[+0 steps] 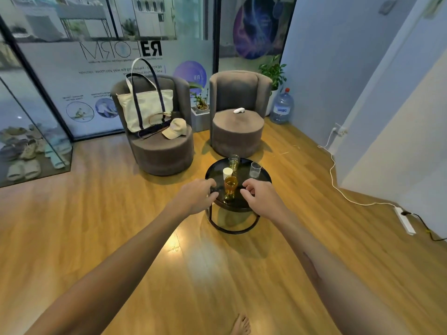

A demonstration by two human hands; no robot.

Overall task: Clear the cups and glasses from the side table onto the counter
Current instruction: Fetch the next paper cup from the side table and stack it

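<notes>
A round black side table [262, 178] stands on the wooden floor in front of me. On it are an amber glass [230, 185] nearest me, a white paper cup [227, 173] just behind it, a clear glass with yellowish liquid [233, 161] at the far edge and an empty clear glass [255, 169] at the right. My left hand [197, 196] hovers left of the amber glass, fingers curled and apart, holding nothing. My right hand [258, 197] hovers to the glass's right, fingers loosely curled, also holding nothing. No counter is in view.
Two grey round armchairs stand behind the table: the left chair [160, 151] holds a tote bag [145, 110] and a cap [176, 128], the right chair [238, 131] a small white object. A water bottle [281, 107], potted plants, a white cable and power strip [405, 220] lie to the right.
</notes>
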